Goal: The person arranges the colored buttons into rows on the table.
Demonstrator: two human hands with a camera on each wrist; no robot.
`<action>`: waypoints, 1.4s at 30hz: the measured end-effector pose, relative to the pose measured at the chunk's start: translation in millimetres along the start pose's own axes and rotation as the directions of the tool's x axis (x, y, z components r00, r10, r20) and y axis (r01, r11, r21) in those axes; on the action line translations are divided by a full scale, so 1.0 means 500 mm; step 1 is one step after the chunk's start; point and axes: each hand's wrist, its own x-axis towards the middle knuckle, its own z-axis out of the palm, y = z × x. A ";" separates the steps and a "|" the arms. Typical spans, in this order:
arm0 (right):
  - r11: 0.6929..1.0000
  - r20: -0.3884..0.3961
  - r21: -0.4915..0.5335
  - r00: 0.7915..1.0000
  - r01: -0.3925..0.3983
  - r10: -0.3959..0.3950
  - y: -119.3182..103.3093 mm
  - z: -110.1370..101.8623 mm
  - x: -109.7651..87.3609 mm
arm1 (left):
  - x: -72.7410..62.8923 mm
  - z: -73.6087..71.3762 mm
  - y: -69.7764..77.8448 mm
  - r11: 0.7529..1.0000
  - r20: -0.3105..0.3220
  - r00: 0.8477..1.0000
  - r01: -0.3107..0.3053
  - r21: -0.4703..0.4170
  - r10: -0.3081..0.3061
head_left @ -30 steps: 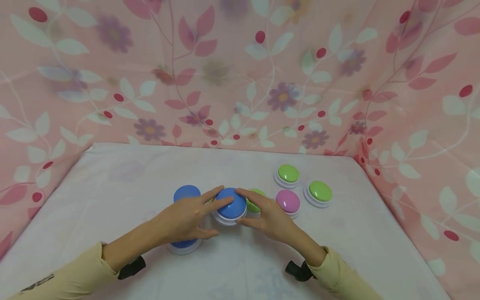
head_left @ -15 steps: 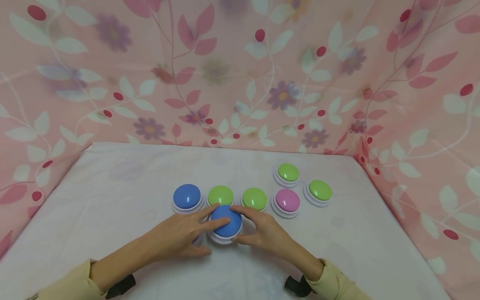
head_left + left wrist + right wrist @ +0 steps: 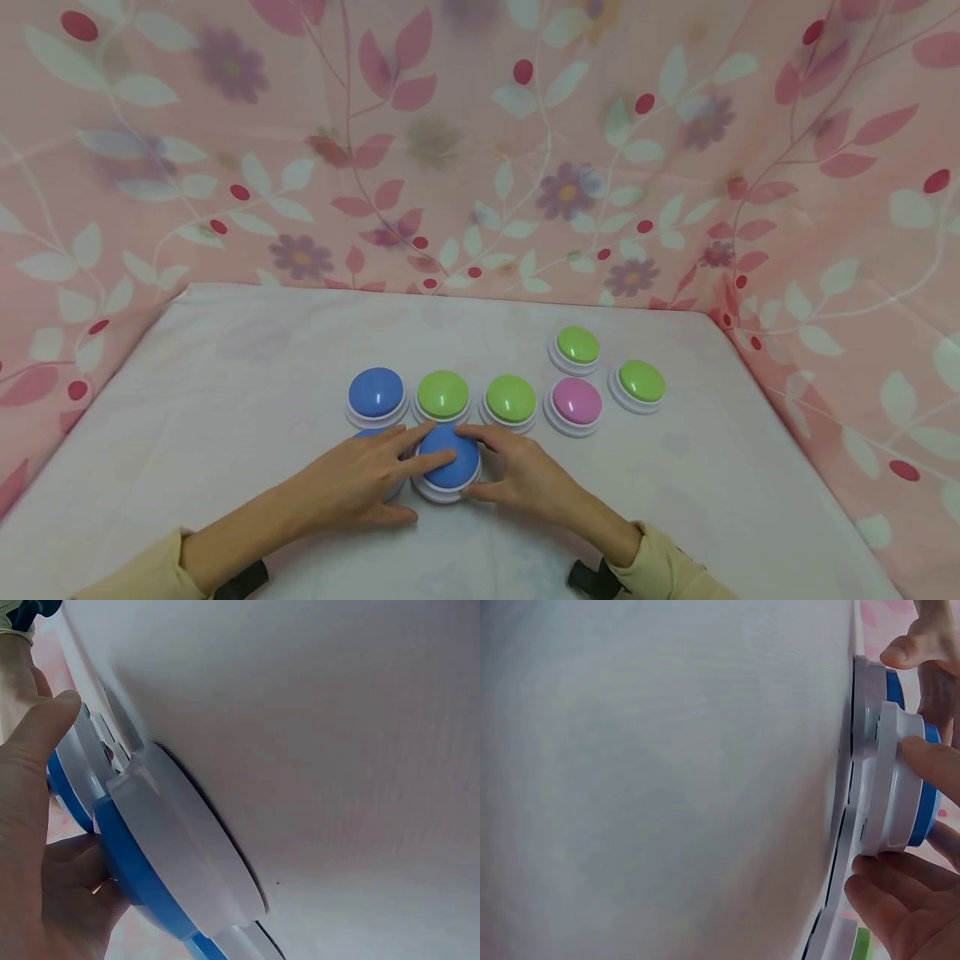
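Observation:
A blue dome button on a white round base (image 3: pixel 456 477) stands between both hands at the middle of the table in the head view. My right hand (image 3: pixel 536 471) pinches its base from the right with thumb and fingers. Atop the dome lie outstretched fingers of my left hand (image 3: pixel 360 479), whose thumb stays apart from it. In the right wrist view the gripped button's base (image 3: pixel 900 787) looks slightly raised off the cloth. Another blue button (image 3: pixel 165 840), large in the left wrist view, is mostly hidden under my left hand in the head view.
Behind the hands, a row holds a blue button (image 3: pixel 376 393), two green buttons (image 3: pixel 442 395) and a pink button (image 3: pixel 577 401). Further right are two more green buttons (image 3: pixel 577 345). White cloth covers the table (image 3: pixel 247 400); floral pink curtains (image 3: pixel 480 150) rise behind and beside it.
Both hands have brought the blue button toward the person and slightly left, from in front of the green buttons down to the table's nearer part. The back row now shows uncovered.

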 end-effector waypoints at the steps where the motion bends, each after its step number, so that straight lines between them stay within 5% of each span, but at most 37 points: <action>1: 1.000 0.008 0.003 1.000 -0.007 0.007 0.001 0.001 0.001 | 0.000 0.001 0.000 1.000 0.007 1.000 0.005 0.002 -0.005; 19: 0.993 0.090 -0.109 0.995 -0.043 0.053 0.003 0.013 0.001 | 0.004 0.000 0.000 1.000 0.087 0.996 -0.010 0.014 0.008; 42: 0.993 0.079 -0.118 0.997 -0.016 0.026 0.010 -0.009 -0.005 | 0.026 -0.014 -0.005 0.991 -0.036 0.995 -0.093 0.091 0.096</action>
